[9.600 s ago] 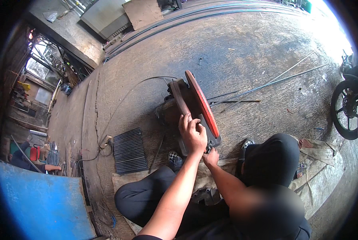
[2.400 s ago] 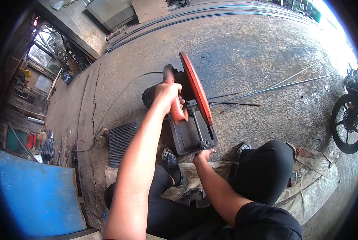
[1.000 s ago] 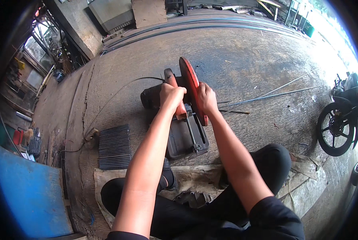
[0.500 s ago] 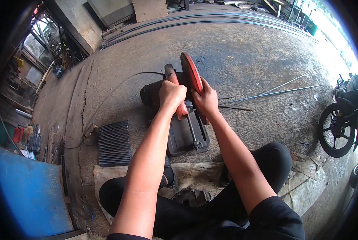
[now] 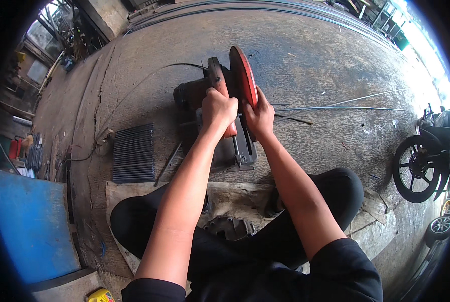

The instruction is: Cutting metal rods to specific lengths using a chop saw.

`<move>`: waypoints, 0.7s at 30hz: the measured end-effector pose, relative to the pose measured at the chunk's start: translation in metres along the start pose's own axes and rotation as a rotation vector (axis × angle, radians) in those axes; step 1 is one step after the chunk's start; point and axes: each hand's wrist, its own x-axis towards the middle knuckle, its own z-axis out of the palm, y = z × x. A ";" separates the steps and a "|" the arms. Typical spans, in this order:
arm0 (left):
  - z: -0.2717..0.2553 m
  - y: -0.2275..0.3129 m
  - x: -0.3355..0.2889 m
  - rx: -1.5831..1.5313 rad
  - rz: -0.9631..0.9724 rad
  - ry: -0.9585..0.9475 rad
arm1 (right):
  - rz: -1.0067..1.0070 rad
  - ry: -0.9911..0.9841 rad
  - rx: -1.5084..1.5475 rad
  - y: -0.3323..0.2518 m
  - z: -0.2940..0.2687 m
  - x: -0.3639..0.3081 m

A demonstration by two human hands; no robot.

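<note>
A chop saw [image 5: 245, 143] stands on the floor in front of my crossed legs, its dark base toward me. My left hand [image 5: 219, 111] is closed round its orange-red handle [image 5: 230, 131]. My right hand [image 5: 259, 116] grips the lower edge of the round red blade guard [image 5: 245, 75], thumb along the outer side. The fingers' far ends are hidden behind the guard. Left of the base lies a thin dark rod [image 5: 168, 163], partly covered by my left forearm. Beside it, a neat row of cut dark rods [image 5: 134, 153] rests on the floor.
Long thin rods [image 5: 355, 107] lie to the right, with more long bars [image 5: 210, 11] across the far floor. A motorcycle wheel [image 5: 416, 168] stands at the right. A blue panel [image 5: 31, 221] is at left. A power cable [image 5: 129, 93] curves from the saw.
The view has shifted, so the saw and floor things sit higher in the picture. A thin dark rod now shows left of the saw base. Both hands keep their holds.
</note>
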 end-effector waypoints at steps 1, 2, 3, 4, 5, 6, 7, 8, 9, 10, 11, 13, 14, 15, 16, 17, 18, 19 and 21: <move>0.001 -0.003 -0.002 -0.013 -0.006 -0.003 | -0.018 0.012 -0.009 0.001 0.000 -0.003; 0.003 -0.005 -0.005 -0.014 -0.011 -0.003 | -0.016 0.007 -0.010 0.003 0.000 -0.006; 0.002 -0.004 -0.011 -0.027 -0.020 -0.026 | -0.030 0.015 -0.020 0.006 -0.001 -0.009; 0.002 -0.004 -0.017 -0.040 -0.028 -0.049 | -0.043 0.024 -0.031 0.009 -0.001 -0.013; 0.003 -0.006 -0.020 -0.039 -0.030 -0.050 | -0.042 0.022 -0.031 0.012 -0.001 -0.017; 0.004 -0.009 -0.024 -0.056 -0.026 -0.073 | -0.042 0.017 -0.037 0.014 -0.001 -0.021; 0.004 -0.012 -0.027 -0.072 -0.020 -0.095 | -0.043 0.013 -0.042 0.016 -0.001 -0.025; 0.006 -0.017 -0.030 -0.090 -0.015 -0.092 | -0.042 0.012 -0.040 0.019 0.001 -0.028; 0.011 -0.023 -0.033 -0.094 -0.023 -0.097 | -0.067 0.023 -0.057 0.025 0.002 -0.032; 0.016 -0.027 -0.037 -0.106 -0.037 -0.076 | -0.092 0.033 -0.074 0.031 0.004 -0.036; 0.020 -0.031 -0.041 -0.118 -0.051 -0.056 | -0.089 0.025 -0.081 0.036 0.004 -0.041; 0.021 -0.027 -0.052 -0.121 -0.071 -0.051 | -0.049 -0.027 -0.069 0.041 0.003 -0.047; 0.021 -0.024 -0.057 -0.141 -0.109 -0.063 | -0.047 -0.031 -0.072 0.044 0.002 -0.049; 0.020 -0.022 -0.062 -0.160 -0.147 -0.074 | -0.054 -0.023 -0.069 0.044 0.002 -0.051; 0.023 -0.026 -0.064 -0.146 -0.084 -0.040 | -0.060 -0.014 -0.068 0.045 0.003 -0.053; 0.025 -0.030 -0.064 -0.147 -0.089 -0.043 | -0.057 -0.019 -0.070 0.047 0.004 -0.054; 0.028 -0.034 -0.064 -0.129 -0.056 -0.010 | -0.054 -0.023 -0.064 0.046 0.004 -0.054; 0.030 -0.038 -0.064 -0.111 -0.023 0.022 | -0.051 -0.028 -0.059 0.045 0.005 -0.054; 0.039 -0.050 -0.063 -0.137 0.000 0.050 | -0.037 -0.027 -0.053 0.044 0.006 -0.056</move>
